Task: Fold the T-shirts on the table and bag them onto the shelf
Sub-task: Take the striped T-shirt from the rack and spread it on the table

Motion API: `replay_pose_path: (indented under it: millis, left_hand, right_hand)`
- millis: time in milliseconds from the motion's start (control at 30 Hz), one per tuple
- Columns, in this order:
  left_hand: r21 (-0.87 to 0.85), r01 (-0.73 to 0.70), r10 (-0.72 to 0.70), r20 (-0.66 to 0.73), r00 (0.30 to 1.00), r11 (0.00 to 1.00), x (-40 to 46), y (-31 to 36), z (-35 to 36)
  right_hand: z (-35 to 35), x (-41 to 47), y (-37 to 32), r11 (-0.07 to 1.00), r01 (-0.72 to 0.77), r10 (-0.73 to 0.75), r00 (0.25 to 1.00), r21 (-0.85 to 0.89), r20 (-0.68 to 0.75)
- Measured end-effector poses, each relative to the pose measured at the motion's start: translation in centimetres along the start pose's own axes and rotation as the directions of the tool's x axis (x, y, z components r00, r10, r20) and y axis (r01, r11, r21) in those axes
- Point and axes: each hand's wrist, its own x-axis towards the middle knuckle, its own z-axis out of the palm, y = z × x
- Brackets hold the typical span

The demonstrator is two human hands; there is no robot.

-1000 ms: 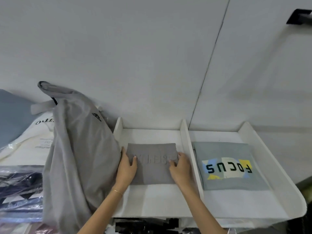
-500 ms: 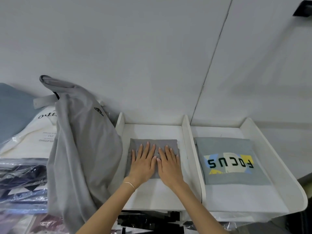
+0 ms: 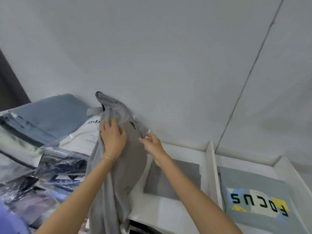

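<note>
A light grey garment (image 3: 130, 166) with a small black logo hangs over the left wall of the white shelf tray (image 3: 210, 159). My left hand (image 3: 113, 137) is high on the garment and its fingers grip the bunched cloth. My right hand (image 3: 152, 145) hovers just to the right, fingers loosely extended with their tips at the garment's right edge. A folded dark grey T-shirt (image 3: 182, 179) lies flat in the tray's left compartment, partly under my right forearm. A folded grey-blue T-shirt printed FOCUS (image 3: 253, 198) lies in the right compartment.
To the left lies a pile of bagged clothes: clear plastic bags (image 3: 50, 174), a white bagged item (image 3: 81, 137) and a blue folded piece (image 3: 50, 112). A pale wall rises right behind the tray and pile.
Both hands have left the folded dark grey T-shirt and moved up and left to the hanging grey garment. The view has swung left with them.
</note>
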Motion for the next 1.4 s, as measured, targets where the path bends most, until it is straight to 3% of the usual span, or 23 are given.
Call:
replay_pose_path:
  millis: [100,233,300,367,433,500,600,733,900,1033,1133,1233,1400]
  left_hand:
    - [-0.073,0.248,-0.247,0.031,0.969,0.966,0.4,-1.2,-1.9]
    - [-0.152,0.41,-0.377,0.204,0.903,0.899,1.1,-1.0,-3.0]
    - [-0.363,0.528,-0.424,0.329,0.844,0.768,1.4,-0.5,-3.5]
    - [-0.529,0.651,-0.406,0.513,0.757,0.545,1.6,0.3,-4.5]
    - [-0.553,0.736,-0.319,0.668,0.672,0.392,1.5,1.6,-6.1]
    - [-0.609,0.737,-0.239,0.699,0.674,0.293,1.4,3.6,-8.6]
    - [-0.735,0.644,-0.124,0.633,0.764,0.213,1.4,6.9,-13.4]
    - [-0.886,0.4,-0.059,0.398,0.915,0.236,2.1,11.5,-21.5]
    - [-0.949,0.148,-0.08,0.13,0.988,0.28,1.7,16.7,-30.4]
    - [-0.978,-0.005,-0.12,-0.031,0.992,0.207,-0.6,20.0,-34.4]
    - [-0.988,-0.055,-0.147,-0.076,0.986,0.141,-3.6,21.8,-35.9]
    - [-0.952,-0.115,-0.254,-0.191,0.948,0.285,-7.3,23.1,-37.2]
    - [-0.835,-0.078,-0.441,-0.365,0.82,0.545,-15.6,24.7,-40.3]
  right_hand:
    - [1.7,1.3,-0.9,0.968,-0.161,0.143,0.984,0.194,0.106]
    - [3.5,2.3,-1.0,0.931,-0.254,0.224,0.964,0.263,0.14]
    - [4.1,2.3,-1.4,0.941,-0.245,0.215,0.966,0.236,0.144]
    - [4.3,2.0,-2.3,0.939,-0.233,0.195,0.966,0.252,0.168]
    - [4.2,1.4,-3.8,0.932,-0.215,0.156,0.965,0.291,0.211]
    - [4.0,0.5,-6.1,0.939,-0.151,0.076,0.967,0.309,0.242]
    - [3.4,-1.8,-11.1,0.95,0.054,-0.147,0.946,0.306,0.288]
    - [3.1,-6.5,-19.2,0.869,0.354,-0.469,0.812,0.347,0.347]
    - [3.0,-11.2,-27.6,0.733,0.55,-0.677,0.65,0.401,0.346]
    - [3.1,-14.4,-31.3,0.741,0.459,-0.669,0.563,0.49,0.485]
    - [3.4,-17.4,-31.8,0.785,0.319,-0.619,0.432,0.53,0.656]
    - [3.5,-20.6,-30.6,0.815,0.271,-0.578,0.304,0.513,0.757]
    - [4.8,-27.3,-28.5,0.849,0.167,-0.526,0.194,0.501,0.828]
